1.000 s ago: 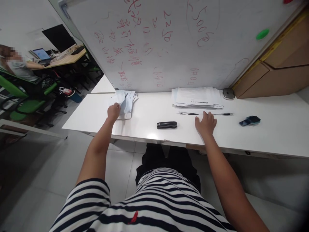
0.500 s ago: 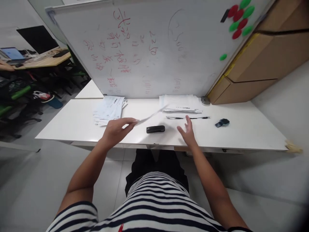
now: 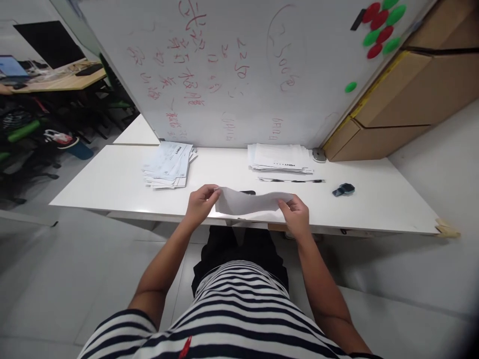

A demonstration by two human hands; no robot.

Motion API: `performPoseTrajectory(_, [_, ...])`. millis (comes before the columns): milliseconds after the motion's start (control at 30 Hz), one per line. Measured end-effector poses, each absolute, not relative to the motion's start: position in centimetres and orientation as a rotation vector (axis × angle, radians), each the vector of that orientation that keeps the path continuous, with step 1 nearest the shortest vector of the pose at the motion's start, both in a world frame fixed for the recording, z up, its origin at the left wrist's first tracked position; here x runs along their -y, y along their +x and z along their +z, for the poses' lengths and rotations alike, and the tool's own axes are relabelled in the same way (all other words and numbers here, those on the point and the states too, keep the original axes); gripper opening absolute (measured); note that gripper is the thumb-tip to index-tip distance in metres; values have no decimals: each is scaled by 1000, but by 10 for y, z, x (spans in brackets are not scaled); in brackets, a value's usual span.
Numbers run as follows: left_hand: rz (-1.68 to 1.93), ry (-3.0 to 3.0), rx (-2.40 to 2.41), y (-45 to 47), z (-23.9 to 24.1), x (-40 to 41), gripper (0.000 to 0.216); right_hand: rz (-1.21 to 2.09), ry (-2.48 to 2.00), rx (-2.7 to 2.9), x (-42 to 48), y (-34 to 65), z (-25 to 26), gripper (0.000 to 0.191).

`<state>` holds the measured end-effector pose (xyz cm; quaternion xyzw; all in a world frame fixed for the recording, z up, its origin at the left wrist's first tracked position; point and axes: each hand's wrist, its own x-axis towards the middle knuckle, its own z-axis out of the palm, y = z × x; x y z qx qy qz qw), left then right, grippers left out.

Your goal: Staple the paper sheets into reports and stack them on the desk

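1. My left hand (image 3: pixel 202 202): fingers pinched on the left edge of a thin white paper sheet (image 3: pixel 250 202).
2. My right hand (image 3: pixel 297 214): fingers closed on the right edge of the same sheet, thumb on top.
3. The sheet hangs between both hands, just above the near edge of the white rectangular table (image 3: pixel 374 209), and sags a little in the middle.
4. A black stapler (image 3: pixel 247 192) lies on the table just behind the sheet; only its top strip shows, the rest is hidden.
5. Far left of the table: a fanned stack of printed white papers (image 3: pixel 168 163), well apart from my left hand.
6. Far centre-right: a squarer pile of white printed sheets (image 3: pixel 280 158) against the white board with red handwriting (image 3: pixel 318 75).
7. A thin black pen (image 3: pixel 294 180) lies just in front of that pile, parallel to its edge.
8. A small dark blue-black object (image 3: pixel 343 189) sits to the right of the pen; too small to identify.
9. Red and green round magnets (image 3: pixel 377 27) cluster at the board's upper right.
10. Brown cardboard boxes (image 3: pixel 411 94) stand right of the board.
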<state>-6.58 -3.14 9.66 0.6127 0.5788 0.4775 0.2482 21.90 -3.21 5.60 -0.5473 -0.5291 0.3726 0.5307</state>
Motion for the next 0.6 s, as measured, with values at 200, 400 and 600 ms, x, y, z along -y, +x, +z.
performPoseTrajectory(200, [1430, 1403, -1409, -66, 61, 39, 29, 863, -1353, 1177, 35, 206, 40, 27])
performPoseTrajectory(400, [1263, 1209, -1232, -58, 31, 40, 42, 1077, -1173, 1014, 30, 190, 14, 36])
performPoseTrajectory(600, [1179, 1297, -1368, -51, 31, 44, 36, 1127, -1173, 1088, 32, 193, 14, 34])
